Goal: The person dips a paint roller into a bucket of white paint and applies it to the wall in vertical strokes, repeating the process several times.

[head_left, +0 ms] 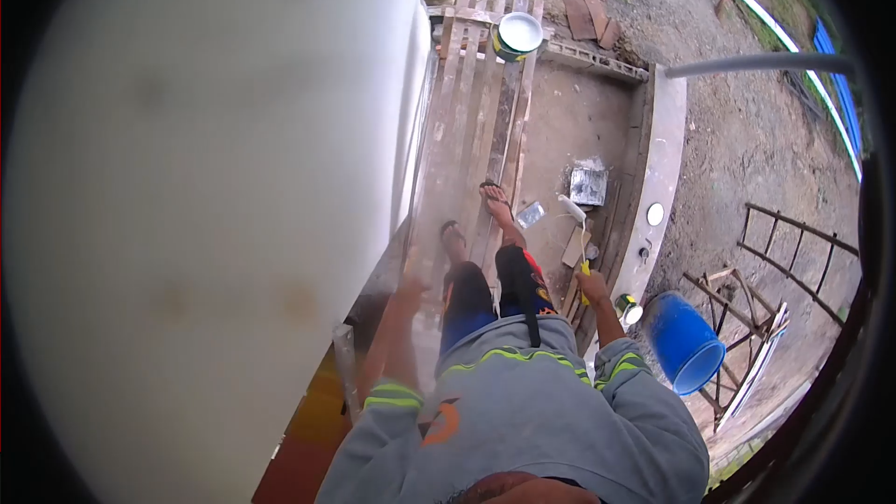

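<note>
My right hand (pixel 593 287) is closed around the yellow handle of a paint roller (pixel 572 209), whose white sleeve points forward over the lower floor. My left hand (pixel 409 293) hangs beside the big white wall (pixel 233 149); its fingers are too blurred to make out. Ahead on the planks (pixel 478 121) stands a bucket (pixel 519 35) of white paint. A paint-smeared tray (pixel 588 185) lies on the floor past the roller, with a small pale packet (pixel 531 215) near my foot.
I stand in flip-flops on the plank platform. A low block ledge (pixel 661 159) runs along the right, carrying a small can (pixel 629 309) and a round white lid (pixel 655 215). Beyond it are a blue barrel (pixel 686 345), a wooden ladder (pixel 798 247) and a grey pole (pixel 761 63).
</note>
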